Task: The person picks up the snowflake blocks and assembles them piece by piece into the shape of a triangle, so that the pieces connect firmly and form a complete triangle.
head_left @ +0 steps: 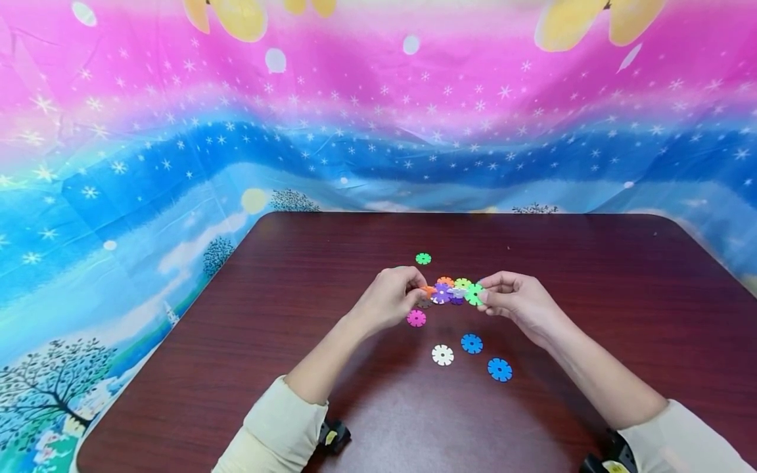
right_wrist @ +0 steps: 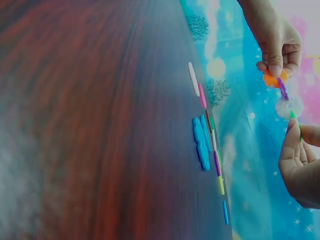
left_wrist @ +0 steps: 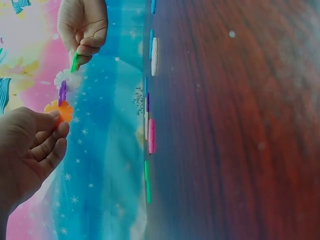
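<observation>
Both hands are busy here: the left hand (head_left: 384,295) is pinching an orange disc (left_wrist: 61,111) between thumb and fingers, and the right hand (head_left: 520,302) is pinching a green disc (head_left: 472,293) the same way. Between them a purple disc (left_wrist: 62,93) and a whitish disc (right_wrist: 289,108) are bridging the gap, so the whole notched chain is hanging above the bench (head_left: 236,341), not resting on it.

My take on handling it: I'd be gripping near the rims — right where each joint is — since the middle pieces aren't getting any support from below. Neighbours are sitting at an angle to each other, so I'd be keeping slot facing slot and pressing straight along the line. Twisting is probably asking for a joint to pop loose. Can't tell from here how deep the slots are seating.

Further out, loose pieces are lying on the bench: a pink disc (head_left: 412,318) near the left hand, a white disc (head_left: 437,355) and two blue discs (head_left: 495,370) closer to the person, and a loose green disc (head_left: 418,259) on the far side. Behind it all, a snowflake-print cloth (head_left: 355,98) is hanging.
</observation>
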`<state>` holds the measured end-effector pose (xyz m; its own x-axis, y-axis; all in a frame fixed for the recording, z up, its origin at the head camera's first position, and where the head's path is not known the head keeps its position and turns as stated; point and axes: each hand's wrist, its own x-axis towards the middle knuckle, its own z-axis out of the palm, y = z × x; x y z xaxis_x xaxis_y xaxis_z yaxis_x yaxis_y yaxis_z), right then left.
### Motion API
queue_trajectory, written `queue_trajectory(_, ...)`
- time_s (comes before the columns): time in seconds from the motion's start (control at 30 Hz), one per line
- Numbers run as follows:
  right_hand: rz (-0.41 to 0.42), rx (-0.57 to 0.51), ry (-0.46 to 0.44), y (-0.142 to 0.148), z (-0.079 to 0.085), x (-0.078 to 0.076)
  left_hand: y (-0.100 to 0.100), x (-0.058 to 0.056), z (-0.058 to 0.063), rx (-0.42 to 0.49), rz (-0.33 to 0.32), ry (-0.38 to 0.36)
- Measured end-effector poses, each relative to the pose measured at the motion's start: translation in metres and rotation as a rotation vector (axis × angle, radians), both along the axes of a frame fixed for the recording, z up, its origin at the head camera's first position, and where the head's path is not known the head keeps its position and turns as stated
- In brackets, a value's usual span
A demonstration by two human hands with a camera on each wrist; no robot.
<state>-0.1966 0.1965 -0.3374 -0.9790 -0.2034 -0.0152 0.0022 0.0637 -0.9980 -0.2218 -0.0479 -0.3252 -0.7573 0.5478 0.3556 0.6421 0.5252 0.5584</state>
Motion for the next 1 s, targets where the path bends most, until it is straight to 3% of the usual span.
queue_trajectory(0.2,0.003,-0.030,-0.035,0.000,-0.001,0.001,-0.001,0.001,0.001,0.030,-0.021,0.028)
queue_trajectory(0.33,0.004,-0.062,-0.052,-0.001,-0.002,0.001,0.000,0.002,0.001,0.045,-0.030,-0.002)
queue_trajectory(0.53,0.001,-0.122,-0.042,-0.002,0.002,0.000,0.001,0.005,0.001,0.006,-0.007,-0.006)
queue_trajectory(0.83,0.066,-0.017,-0.044,0.002,0.008,0.001,0.000,0.005,0.004,0.031,-0.020,-0.069)
queue_trajectory(1.0,0.099,0.086,-0.026,0.006,0.011,0.003,-0.001,0.004,0.005,0.051,-0.011,-0.049)
